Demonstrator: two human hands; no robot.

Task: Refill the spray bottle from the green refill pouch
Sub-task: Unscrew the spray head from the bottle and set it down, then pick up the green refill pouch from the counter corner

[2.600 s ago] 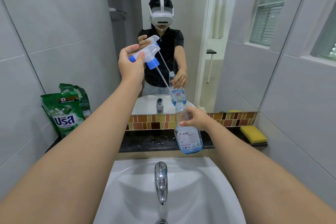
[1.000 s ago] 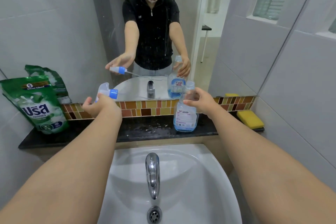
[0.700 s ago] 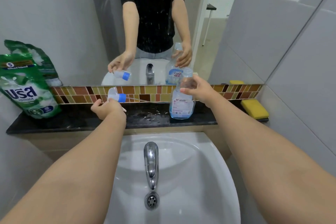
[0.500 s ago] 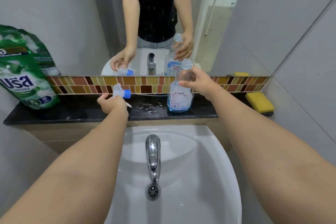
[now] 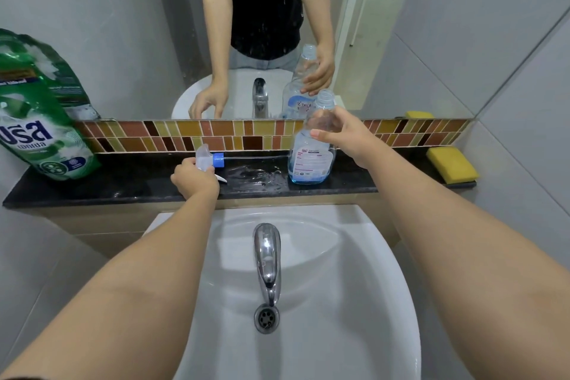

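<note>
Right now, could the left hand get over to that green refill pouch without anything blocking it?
Probably yes. The green refill pouch stands at the left end of the black ledge, with bare ledge between it and the left hand. That hand holds the spray head, so it must let go first.

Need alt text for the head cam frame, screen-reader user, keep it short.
A person's left hand lays the removed spray head on a wet black ledge while the right hand steadies the open, nearly empty spray bottle. A green refill pouch leans at far left, above a white sink.
</note>
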